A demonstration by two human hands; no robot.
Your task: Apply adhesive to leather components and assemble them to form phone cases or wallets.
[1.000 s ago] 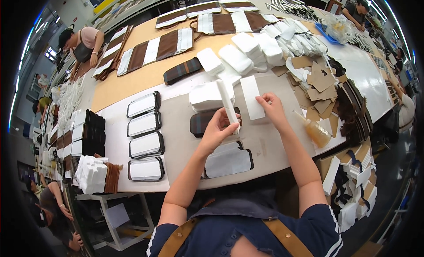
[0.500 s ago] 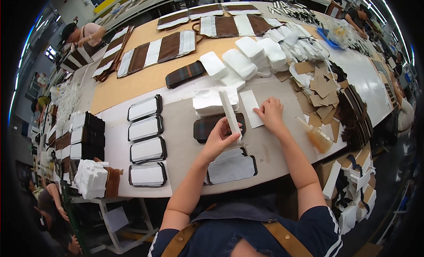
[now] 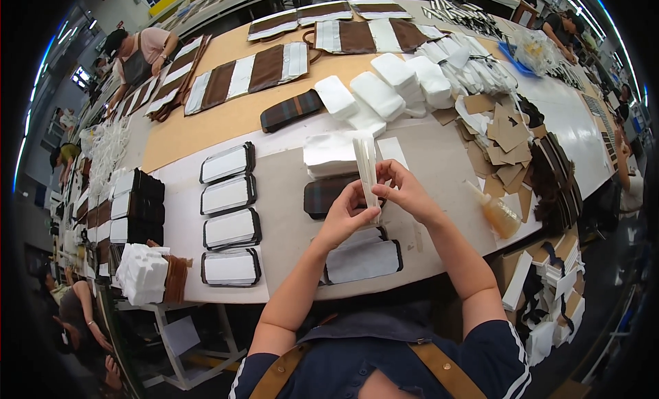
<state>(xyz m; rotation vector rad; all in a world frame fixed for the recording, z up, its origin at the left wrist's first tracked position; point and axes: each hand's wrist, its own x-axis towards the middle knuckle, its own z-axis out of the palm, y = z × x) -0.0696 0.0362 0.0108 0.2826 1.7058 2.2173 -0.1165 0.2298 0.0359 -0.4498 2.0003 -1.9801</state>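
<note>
Found white strips (image 3: 366, 159) pinched upright in the grip of left hand (image 3: 345, 214) and right hand (image 3: 405, 192), above worktop (image 3: 285, 238). Counted four black-edged stacks (image 3: 230, 229) laid out at left. Judged work part-done, with white pads (image 3: 379, 98) left piled beyond.

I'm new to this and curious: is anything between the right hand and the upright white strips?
Nothing visible is: the right hand has its fingertips at the white strips, seemingly touching them, while the left hand holds them lower down.
</note>
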